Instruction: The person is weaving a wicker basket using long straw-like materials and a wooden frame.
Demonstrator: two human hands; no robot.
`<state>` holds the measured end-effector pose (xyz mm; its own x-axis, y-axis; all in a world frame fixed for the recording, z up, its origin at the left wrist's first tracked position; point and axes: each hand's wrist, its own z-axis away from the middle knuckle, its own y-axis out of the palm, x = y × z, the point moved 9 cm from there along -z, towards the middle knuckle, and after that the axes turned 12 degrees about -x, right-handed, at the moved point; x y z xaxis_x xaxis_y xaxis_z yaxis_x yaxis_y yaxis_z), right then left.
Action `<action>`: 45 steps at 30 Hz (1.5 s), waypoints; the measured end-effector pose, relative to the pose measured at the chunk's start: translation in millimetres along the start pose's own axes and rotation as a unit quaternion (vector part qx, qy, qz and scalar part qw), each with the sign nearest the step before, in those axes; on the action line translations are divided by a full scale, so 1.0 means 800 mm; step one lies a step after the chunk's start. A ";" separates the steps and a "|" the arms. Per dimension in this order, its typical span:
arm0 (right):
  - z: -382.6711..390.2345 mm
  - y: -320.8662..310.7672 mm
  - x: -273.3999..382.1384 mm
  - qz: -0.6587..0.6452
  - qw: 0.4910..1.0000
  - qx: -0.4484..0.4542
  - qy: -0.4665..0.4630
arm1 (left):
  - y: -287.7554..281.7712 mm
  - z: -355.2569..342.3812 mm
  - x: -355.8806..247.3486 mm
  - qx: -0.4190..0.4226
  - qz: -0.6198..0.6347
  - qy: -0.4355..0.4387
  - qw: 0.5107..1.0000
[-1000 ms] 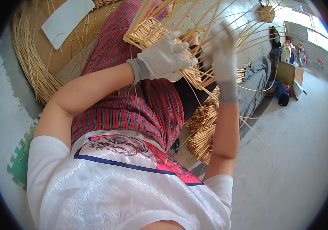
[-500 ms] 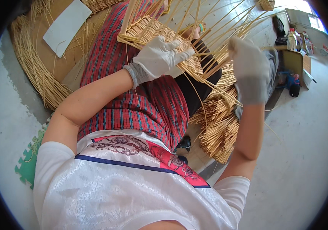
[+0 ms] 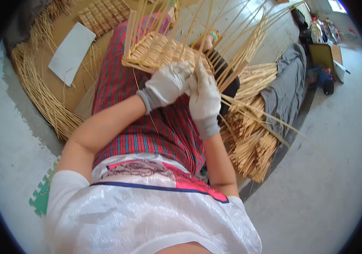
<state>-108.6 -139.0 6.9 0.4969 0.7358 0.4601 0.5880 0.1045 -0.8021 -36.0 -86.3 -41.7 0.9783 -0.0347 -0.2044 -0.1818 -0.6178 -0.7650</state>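
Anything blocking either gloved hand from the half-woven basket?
Nothing visible. The left hand and right hand, side by side, are both at the near edge of the half-woven wicker basket. Its unwoven stakes fan out beyond and to the right.

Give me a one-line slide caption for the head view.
Gloved left hand and gloved right hand meet at the near edge of a part-woven wicker basket.

The right hand [image 3: 205,95], held out to the right half a second ago, has been brought in to the near edge of the basket [image 3: 159,50], close beside the left hand [image 3: 170,82], whose outstretched fingers have been drawn in (the view has been shifted slightly, too).
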 end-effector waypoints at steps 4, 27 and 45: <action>0.019 0.016 -0.002 -0.062 0.997 0.044 0.014 | -0.003 0.015 -0.003 0.006 0.050 -0.008 0.999; 0.012 -0.003 0.004 0.109 0.994 0.005 0.028 | -0.113 0.749 0.195 0.021 -0.048 -0.847 0.529; 0.000 -0.003 0.004 0.160 0.986 0.017 0.034 | -0.233 0.920 0.255 0.127 -0.109 -0.929 0.330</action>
<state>-108.4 -136.9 10.3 0.6963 0.6879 0.2046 0.3723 -0.1025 -0.9224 124.1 600.3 -390.1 -0.7356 0.6767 0.0310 -0.3610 -0.3528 -0.8633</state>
